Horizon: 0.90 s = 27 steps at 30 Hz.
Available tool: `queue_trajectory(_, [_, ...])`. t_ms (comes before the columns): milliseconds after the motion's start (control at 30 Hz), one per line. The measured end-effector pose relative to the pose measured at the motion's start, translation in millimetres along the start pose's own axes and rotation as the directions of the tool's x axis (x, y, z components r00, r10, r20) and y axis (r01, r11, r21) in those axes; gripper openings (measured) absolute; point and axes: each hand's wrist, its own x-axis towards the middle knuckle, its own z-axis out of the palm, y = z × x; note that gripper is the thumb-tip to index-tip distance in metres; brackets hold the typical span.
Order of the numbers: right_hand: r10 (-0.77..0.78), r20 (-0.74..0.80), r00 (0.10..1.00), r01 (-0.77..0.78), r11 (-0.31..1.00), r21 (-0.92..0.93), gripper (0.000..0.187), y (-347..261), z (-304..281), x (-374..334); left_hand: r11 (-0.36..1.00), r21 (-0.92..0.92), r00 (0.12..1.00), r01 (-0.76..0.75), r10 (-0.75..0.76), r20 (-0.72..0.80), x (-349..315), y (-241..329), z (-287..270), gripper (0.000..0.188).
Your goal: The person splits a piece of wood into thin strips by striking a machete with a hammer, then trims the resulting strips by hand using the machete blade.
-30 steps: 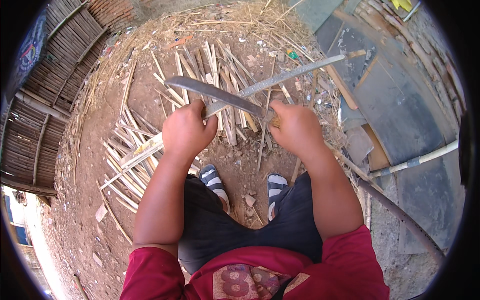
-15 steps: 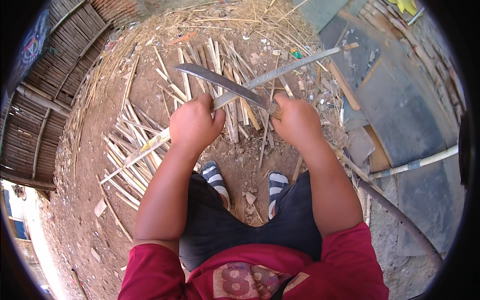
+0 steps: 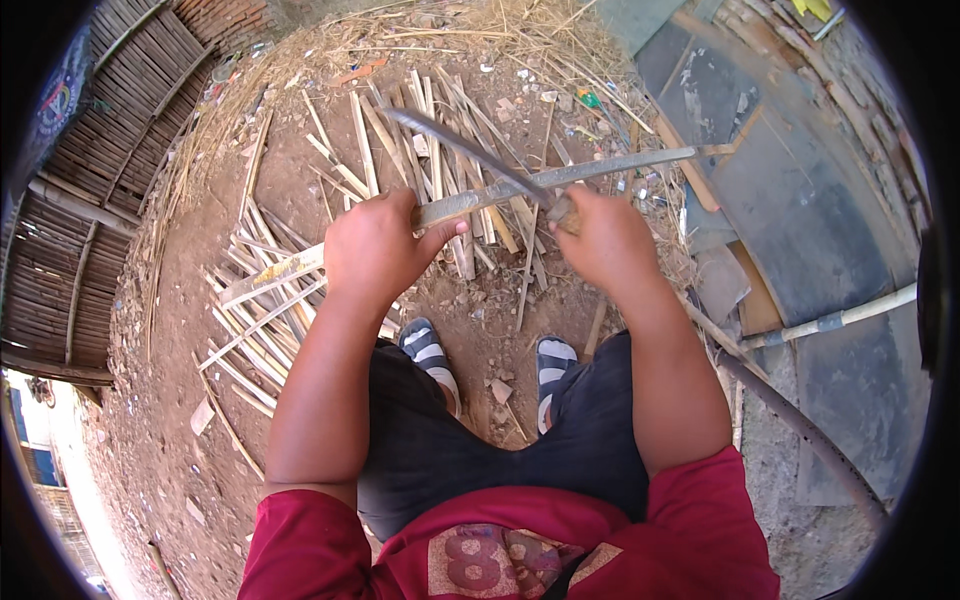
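My left hand (image 3: 375, 240) is closed around a long, flat, greyish bamboo strip (image 3: 610, 166), its thumb lying along the strip. One end sticks out to the lower left past my wrist, the other reaches far to the right. My right hand (image 3: 608, 240) grips the handle of a machete (image 3: 465, 148), mostly hidden in the fist. The dark blade points up and to the left and crosses the strip close to my right fist. From above, the blade shows narrow. Whether its edge bites into the strip, I cannot tell.
Split bamboo strips (image 3: 262, 335) lie scattered on the dirt beyond my feet and to the left. Straw (image 3: 530, 35) covers the ground at the far side. Dark flat boards (image 3: 800, 220) lie on the right, with a pale pole (image 3: 850, 318) across them. A bamboo-slat wall (image 3: 120, 130) stands left.
The strip has swung closer to level, its right end dropping. The machete has shifted right along it, and its blade has turned so less of its flat side shows.
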Motion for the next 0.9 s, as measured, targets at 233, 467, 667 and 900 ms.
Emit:
queue_trajectory(233, [-0.103,-0.003,0.995,0.103,0.995,0.013,0.033,-5,5,-9,0.998,0.01,0.998,0.055,-0.055,0.035,2,-2,2,0.068])
queue_trajectory(467, [-0.112,0.054,0.992,0.113,0.993,-0.015,0.035,-11,6,-9,0.998,-0.01,0.997,0.064,-0.064,0.054,3,-1,-1,0.068])
queue_trajectory(667, [-0.122,0.052,0.991,0.122,0.992,-0.005,0.035,-5,10,-1,0.998,-0.002,0.997,0.06,-0.06,0.039,4,4,2,0.066])
queue_trajectory(900, [-0.15,0.009,0.989,0.15,0.988,-0.027,0.035,1,17,0,0.999,-0.009,0.999,0.039,-0.038,0.017,3,1,4,0.064])
